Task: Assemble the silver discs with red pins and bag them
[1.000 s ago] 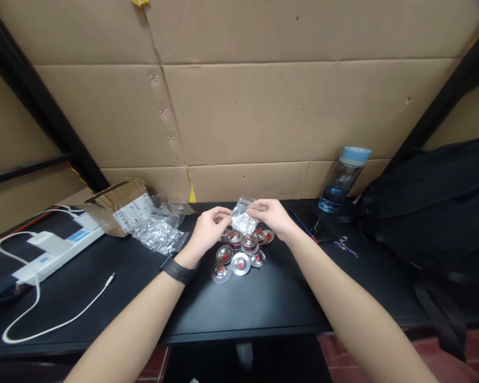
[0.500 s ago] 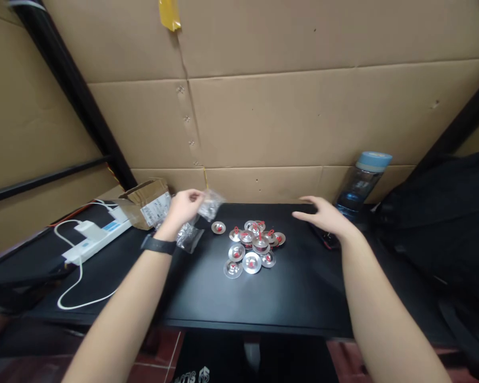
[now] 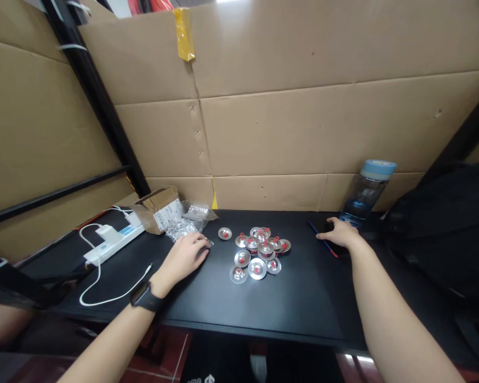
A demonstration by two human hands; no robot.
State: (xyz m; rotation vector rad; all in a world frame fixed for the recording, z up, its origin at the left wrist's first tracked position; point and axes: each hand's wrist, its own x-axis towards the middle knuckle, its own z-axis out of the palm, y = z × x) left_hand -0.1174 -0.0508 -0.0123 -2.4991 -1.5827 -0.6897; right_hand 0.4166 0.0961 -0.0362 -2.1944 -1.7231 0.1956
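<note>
My left hand (image 3: 188, 254), with a dark watch on its wrist, is lowered to the black table with its fingers stretched out. Its fingertips are beside clear plastic bags (image 3: 181, 227), and whether they press on one is hard to make out. On the right, my right hand (image 3: 338, 233) reaches over a dark flat phone-like object (image 3: 326, 243) with a red and blue edge. The thumb lies at that edge, spread from the other fingers. Between the hands sits a pile of small silver metal discs with red loops (image 3: 265, 248), and one separate disc (image 3: 225, 233) lies to its left.
A torn cardboard box (image 3: 159, 210) and a white power strip (image 3: 114, 246) with cables stand at the left. A blue-capped bottle (image 3: 363, 194) and a black bag (image 3: 443, 229) are on the right. Cardboard walls (image 3: 263, 138) enclose the back.
The small plastic bag has left my left hand and lies with the others near the box; that hand has dropped to the table. My right hand has come down onto the phone-like object.
</note>
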